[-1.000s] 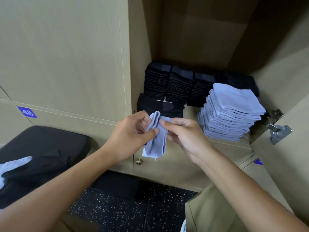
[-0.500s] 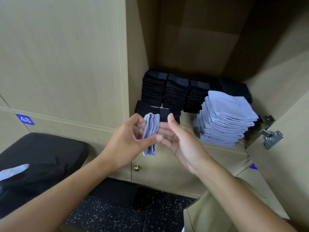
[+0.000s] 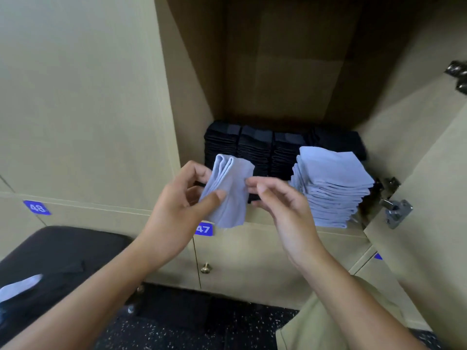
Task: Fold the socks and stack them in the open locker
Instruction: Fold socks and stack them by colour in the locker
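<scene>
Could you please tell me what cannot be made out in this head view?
- Black sock stacks: lower front hidden by the folded light blue sock and both hands.
- Right hand: its contact with the sock is unclear.
- Pale sock on the black seat: cut by the left edge.

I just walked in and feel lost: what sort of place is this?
Probably a locker or changing room. Numbered labels, 48 and 47, mark beige cabinet doors; one open locker holds stacked folded socks, and the floor is speckled rubber.
</scene>
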The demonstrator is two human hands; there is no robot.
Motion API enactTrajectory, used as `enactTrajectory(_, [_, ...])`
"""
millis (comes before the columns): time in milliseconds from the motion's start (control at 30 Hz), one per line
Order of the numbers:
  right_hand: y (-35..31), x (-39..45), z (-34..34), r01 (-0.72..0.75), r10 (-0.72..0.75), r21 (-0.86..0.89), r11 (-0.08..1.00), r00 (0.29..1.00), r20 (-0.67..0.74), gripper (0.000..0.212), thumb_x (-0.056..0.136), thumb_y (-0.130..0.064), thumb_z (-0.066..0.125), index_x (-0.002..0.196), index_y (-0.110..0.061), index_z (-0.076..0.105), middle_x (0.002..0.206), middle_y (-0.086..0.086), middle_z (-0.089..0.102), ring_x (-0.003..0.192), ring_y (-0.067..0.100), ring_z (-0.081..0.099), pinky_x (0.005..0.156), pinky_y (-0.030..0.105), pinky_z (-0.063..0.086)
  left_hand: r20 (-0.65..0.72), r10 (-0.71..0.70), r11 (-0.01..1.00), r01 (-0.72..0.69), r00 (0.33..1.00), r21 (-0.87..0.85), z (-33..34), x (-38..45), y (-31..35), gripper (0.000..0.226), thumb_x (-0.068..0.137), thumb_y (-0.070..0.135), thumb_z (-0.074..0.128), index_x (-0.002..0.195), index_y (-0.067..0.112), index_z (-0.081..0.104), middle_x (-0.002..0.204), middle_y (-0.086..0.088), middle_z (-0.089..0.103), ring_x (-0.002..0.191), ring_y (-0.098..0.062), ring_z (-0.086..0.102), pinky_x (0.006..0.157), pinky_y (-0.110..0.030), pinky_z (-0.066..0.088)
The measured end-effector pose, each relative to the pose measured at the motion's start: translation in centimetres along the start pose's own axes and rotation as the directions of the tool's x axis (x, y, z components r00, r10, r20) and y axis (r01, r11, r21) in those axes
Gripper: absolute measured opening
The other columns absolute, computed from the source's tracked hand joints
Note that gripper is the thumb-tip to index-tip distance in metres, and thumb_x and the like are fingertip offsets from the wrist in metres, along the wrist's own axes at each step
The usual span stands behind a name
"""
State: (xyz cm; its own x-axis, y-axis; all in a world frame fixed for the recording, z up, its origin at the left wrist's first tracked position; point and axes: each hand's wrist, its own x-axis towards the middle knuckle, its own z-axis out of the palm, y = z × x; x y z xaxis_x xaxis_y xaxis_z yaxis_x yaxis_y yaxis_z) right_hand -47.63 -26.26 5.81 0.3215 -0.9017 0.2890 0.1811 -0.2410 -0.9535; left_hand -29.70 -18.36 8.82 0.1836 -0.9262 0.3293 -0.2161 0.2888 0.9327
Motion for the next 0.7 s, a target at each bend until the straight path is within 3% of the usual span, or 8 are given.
enactTrajectory(200, [-1.4, 0.1, -1.7, 0.073, -0.075, -0.058, 0.996, 0.997, -0.033, 0.027, 0.096, -0.014, 0.067, 0.117, -0.031, 0.063, 0.125, -0.019, 0.064, 0.126, 0.001, 0.054, 0.092, 0.012, 0.045, -0.040, -0.036, 0.959, 0.024, 0.999, -0.281, 1.2, 2.1, 2.2, 0.012, 0.090, 0.016, 0.067, 0.097, 0.010, 0.059, 0.086, -0.004, 0.072, 0.073, -0.013, 0.068, 0.061, -0.019, 0.052])
enactTrajectory(300, [-2.2, 0.5, -3.4, 0.024, -0.024, 0.013, 1.000, 1.000, -0.011, 0.026, 0.098, -0.018, 0.061, 0.122, -0.026, 0.059, 0.099, -0.021, 0.067, 0.093, -0.006, 0.062, 0.076, 0.009, 0.044, -0.003, -0.077, 0.913, 0.069, 0.997, -0.402, 2.4, 3.5, 3.0, 0.005, 0.096, 0.012, 0.058, 0.100, 0.009, 0.059, 0.087, -0.006, 0.073, 0.077, -0.017, 0.071, 0.066, -0.028, 0.059])
enactTrajectory(367, [-2.6, 0.7, -4.0, -0.012, 0.011, 0.058, 0.998, 1.000, 0.005, 0.024, 0.098, -0.022, 0.065, 0.120, -0.028, 0.062, 0.089, -0.016, 0.061, 0.084, 0.002, 0.058, 0.079, 0.015, 0.044, 0.024, -0.086, 0.902, 0.088, 0.996, -0.423, 2.9, 4.1, 3.2, 0.009, 0.099, 0.012, 0.056, 0.106, 0.006, 0.057, 0.090, -0.010, 0.074, 0.084, -0.021, 0.072, 0.079, -0.037, 0.062])
enactTrajectory(500, [-3.4, 1.2, -6.7, 0.008, -0.009, -0.015, 1.000, 0.996, -0.083, 0.031, 0.091, -0.023, 0.070, 0.119, -0.036, 0.070, 0.103, 0.008, 0.058, 0.093, 0.027, 0.057, 0.093, 0.038, 0.048, 0.008, -0.121, 0.913, 0.114, 0.993, -0.392, 5.1, 6.4, 2.8, 0.019, 0.099, 0.011, 0.061, 0.116, 0.009, 0.052, 0.090, -0.011, 0.074, 0.086, -0.021, 0.073, 0.074, -0.029, 0.060])
enactTrajectory(567, [-3.9, 1.4, -8.0, 0.037, -0.054, -0.123, 0.992, 0.990, -0.132, 0.035, 0.096, -0.014, 0.067, 0.118, -0.041, 0.071, 0.107, 0.010, 0.066, 0.092, 0.027, 0.062, 0.087, 0.034, 0.051, -0.010, -0.115, 0.945, 0.106, 0.993, -0.310, 6.2, 7.3, 2.5, 0.031, 0.097, 0.009, 0.065, 0.121, 0.017, 0.046, 0.093, -0.010, 0.075, 0.085, -0.021, 0.073, 0.071, -0.028, 0.058])
enactTrajectory(633, [-4.4, 1.8, -9.2, 0.067, -0.113, -0.234, 0.970, 0.976, -0.185, 0.038, 0.097, -0.009, 0.063, 0.119, -0.040, 0.070, 0.093, 0.003, 0.067, 0.079, 0.015, 0.059, 0.075, 0.023, 0.047, -0.005, -0.079, 0.977, 0.076, 0.997, -0.201, 7.4, 8.0, 2.2, 0.037, 0.097, 0.007, 0.066, 0.120, 0.023, 0.044, 0.094, -0.006, 0.075, 0.083, -0.022, 0.073, 0.070, -0.029, 0.059])
enactTrajectory(700, [-4.7, 2.3, -10.4, 0.072, -0.150, -0.329, 0.941, 0.964, -0.219, 0.039, 0.098, -0.009, 0.061, 0.122, -0.038, 0.069, 0.084, 0.005, 0.065, 0.074, 0.015, 0.055, 0.072, 0.022, 0.044, 0.015, -0.049, 0.993, 0.050, 0.999, -0.103, 8.7, 8.9, 1.9, 0.032, 0.097, 0.006, 0.067, 0.118, 0.023, 0.050, 0.099, -0.004, 0.073, 0.079, -0.016, 0.071, 0.065, -0.023, 0.054])
